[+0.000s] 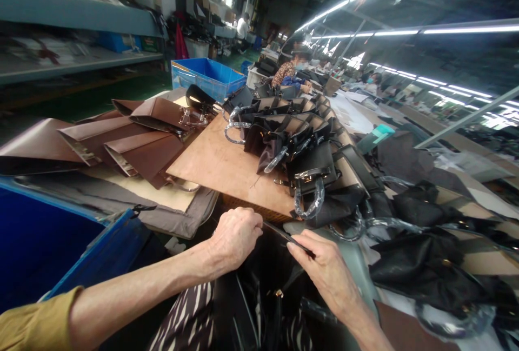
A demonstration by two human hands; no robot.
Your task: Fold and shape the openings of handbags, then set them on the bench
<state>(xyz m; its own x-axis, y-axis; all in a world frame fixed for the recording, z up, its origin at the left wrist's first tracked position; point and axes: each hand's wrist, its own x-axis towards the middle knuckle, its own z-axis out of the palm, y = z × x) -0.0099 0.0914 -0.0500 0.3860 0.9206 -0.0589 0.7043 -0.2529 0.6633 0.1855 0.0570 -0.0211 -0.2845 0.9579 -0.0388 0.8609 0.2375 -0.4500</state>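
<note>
A black handbag (270, 264) rests on my lap with its top edge toward the table, and a small gold metal fitting (279, 293) shows on its side. My left hand (238, 236) is closed at the left end of that edge; its fingertips are partly hidden. At the right end, my right hand (322, 264) pinches the dark rim between thumb and fingers. A plastic-wrapped handle (318, 309) shows beneath my right hand. Several finished-looking black handbags (312, 164) stand in rows on the table just beyond my hands.
Brown leather bag pieces (146, 151) lie piled at the left. A brown board (227, 170) covers part of the table ahead. Blue bins stand at the lower left (93, 256) and farther back (208, 78). More black bags (430, 264) crowd the right. A co-worker (287, 72) sits beyond.
</note>
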